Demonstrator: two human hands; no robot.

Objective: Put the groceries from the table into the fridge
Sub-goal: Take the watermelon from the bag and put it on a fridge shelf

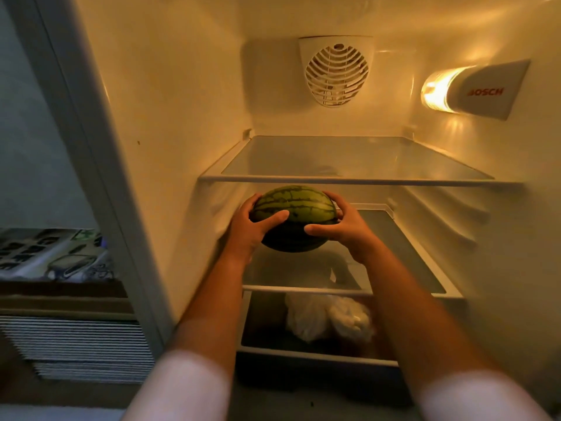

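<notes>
Both hands, left (253,227) and right (343,227), clasp the melon (294,208) by its ends, held above the lower shelf (425,268) inside the fridge (182,117); likely heavy, smooth, rigid; cradling from beneath seems safest.

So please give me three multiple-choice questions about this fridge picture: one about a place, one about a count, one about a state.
1. Where is the watermelon?
A. on the top shelf
B. held between the two glass shelves
C. in the bottom drawer

2. How many hands hold it?
A. none
B. one
C. two

3. The fridge lamp is:
A. lit
B. dark
C. covered by a bag

Answers: 1 B, it hangs below the top shelf and above the lower shelf. 2 C, the left hand and right hand both grip it. 3 A, it glows yellow.
</notes>
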